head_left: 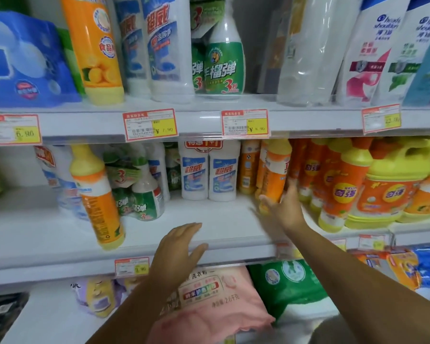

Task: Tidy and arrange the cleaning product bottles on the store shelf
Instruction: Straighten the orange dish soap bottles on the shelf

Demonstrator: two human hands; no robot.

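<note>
Bottles crowd the middle shelf [209,227] unevenly, and the risk sits at its front edge. There, toward the left end, a tall orange bottle with a yellow cap [94,194] tilts, its base just at the lip; a nudge to the shelf or to the green-and-white spray bottles [144,197] beside it could, I judge, send it over. The left hand [181,247] rests flat on that front edge, fingers spread wide and holding nothing. The right hand [283,207] reaches deeper toward the right part of the shelf, open and wide, fingers up against an orange bottle [274,175] at the end of a tight orange row; whether it has any grip yet I cannot tell, as the hand is blurred. Pulling that one out carelessly could topple its neighbours, since they stand packed and touching, with yellow-handled jugs [387,184] just to the right.

Two white bottles with blue labels [209,177] stand at the back middle, printed 超威. The spray bottles on the upper shelf [224,65] read 手榴弹 with a red 3. The jugs carry 奇强. Price tags on the upper shelf's front edge show 6.80, ¥7.90 [150,125] and ¥8.90 [245,122]; far right above, shampoo bottles [372,53] read head & shoulders.
</note>
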